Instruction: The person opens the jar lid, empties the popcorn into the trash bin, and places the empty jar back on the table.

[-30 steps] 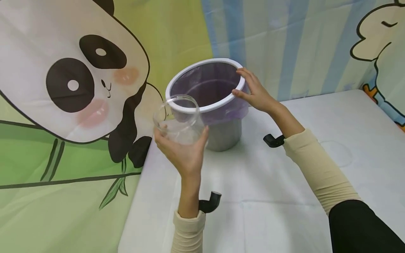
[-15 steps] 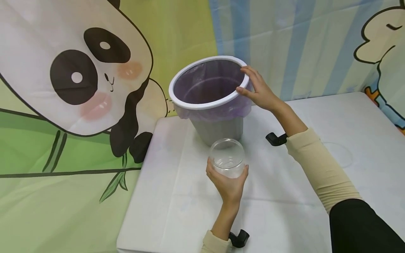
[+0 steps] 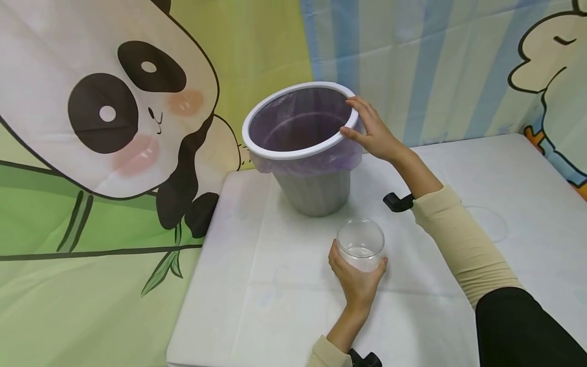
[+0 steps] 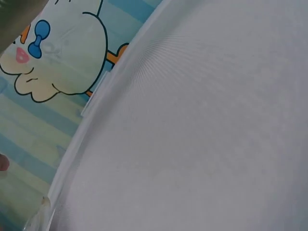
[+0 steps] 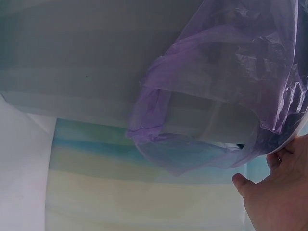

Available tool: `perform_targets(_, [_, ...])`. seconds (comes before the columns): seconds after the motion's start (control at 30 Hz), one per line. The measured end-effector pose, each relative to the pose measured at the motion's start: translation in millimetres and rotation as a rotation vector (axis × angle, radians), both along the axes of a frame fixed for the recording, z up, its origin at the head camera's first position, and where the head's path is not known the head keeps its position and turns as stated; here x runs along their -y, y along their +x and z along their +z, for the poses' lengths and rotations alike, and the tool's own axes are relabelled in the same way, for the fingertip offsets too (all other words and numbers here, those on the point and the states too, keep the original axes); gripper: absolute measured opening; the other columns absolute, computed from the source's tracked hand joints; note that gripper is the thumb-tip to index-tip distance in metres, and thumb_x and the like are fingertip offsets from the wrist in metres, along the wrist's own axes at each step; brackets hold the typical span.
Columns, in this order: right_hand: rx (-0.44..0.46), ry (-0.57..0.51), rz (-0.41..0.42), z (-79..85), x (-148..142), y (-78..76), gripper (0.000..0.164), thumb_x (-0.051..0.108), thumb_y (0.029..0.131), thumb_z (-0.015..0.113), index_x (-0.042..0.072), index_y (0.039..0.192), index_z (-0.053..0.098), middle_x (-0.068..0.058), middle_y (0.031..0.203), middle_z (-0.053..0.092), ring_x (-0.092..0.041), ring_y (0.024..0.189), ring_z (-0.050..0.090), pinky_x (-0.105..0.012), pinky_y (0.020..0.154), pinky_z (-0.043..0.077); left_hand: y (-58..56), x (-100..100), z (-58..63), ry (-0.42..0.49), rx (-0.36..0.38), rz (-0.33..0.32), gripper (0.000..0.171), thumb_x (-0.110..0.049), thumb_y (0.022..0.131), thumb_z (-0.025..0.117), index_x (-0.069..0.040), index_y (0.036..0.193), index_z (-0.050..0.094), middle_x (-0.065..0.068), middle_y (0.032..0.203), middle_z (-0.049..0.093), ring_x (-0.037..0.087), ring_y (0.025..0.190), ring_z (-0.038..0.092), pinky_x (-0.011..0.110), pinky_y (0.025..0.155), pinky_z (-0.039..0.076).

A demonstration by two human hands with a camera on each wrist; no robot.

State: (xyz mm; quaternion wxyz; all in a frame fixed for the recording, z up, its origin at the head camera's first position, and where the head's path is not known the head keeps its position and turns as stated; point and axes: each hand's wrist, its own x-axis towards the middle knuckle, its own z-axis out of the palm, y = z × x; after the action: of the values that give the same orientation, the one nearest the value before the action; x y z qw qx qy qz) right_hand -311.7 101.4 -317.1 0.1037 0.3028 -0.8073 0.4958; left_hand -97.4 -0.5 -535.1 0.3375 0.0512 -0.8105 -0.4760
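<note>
My left hand [image 3: 357, 285] holds a clear, round, see-through container [image 3: 361, 239] from its near side, thumb and fingers spread around it. I cannot tell whether its base touches the table. Beyond it stands a grey trash can [image 3: 316, 196] with a white rim [image 3: 295, 154]. A purple bag [image 3: 321, 165] lines the can and folds down over its outside. My right hand [image 3: 380, 137] grips the rim on the right side, also visible in the right wrist view beside the bag [image 5: 154, 106]. The left wrist view catches only a sliver of the container [image 4: 39, 216].
A white cloth covers the table [image 3: 275, 316]. Behind it hangs a striped backdrop [image 3: 390, 66], and a panda-printed one [image 3: 160, 127] runs along the left edge. Black wrist mounts [image 3: 398, 202] stick out from both arms.
My left hand has carried the clear container from in front of the can's rim down and to the right, over the near part of the table. The right hand stays on the rim.
</note>
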Motion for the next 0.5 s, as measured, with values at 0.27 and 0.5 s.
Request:
perform_targets(0.27, [0.01,0.001,-0.003,1.2,-0.3,1.6,0.074,0.044,0.088,0.056,0.011,0.146,0.023,-0.003,0.152,0.011,-0.013,0.138,0.004,-0.046,0.109,0.006,0.5,-3.2,-11.0,0.029,-0.029,-0.055,0.112,-0.041,0.058,0.084,-0.006,0.142,0.019,0.014,0.135,0.032,0.028,0.12,0.038,0.044,0.091,0.041])
perform_targets(0.5, [0.027,-0.021,0.015,21.1,4.1,26.1,0.07,0.032,0.09,0.055,0.0,0.143,0.022,-0.015,0.15,0.011,-0.025,0.138,0.005,-0.048,0.109,0.005,1.5,-5.4,-18.4,0.043,-0.041,-0.089,0.112,-0.041,0.059,0.084,-0.004,0.141,0.018,0.017,0.133,0.034,0.031,0.119,0.04,0.043,0.094,0.04])
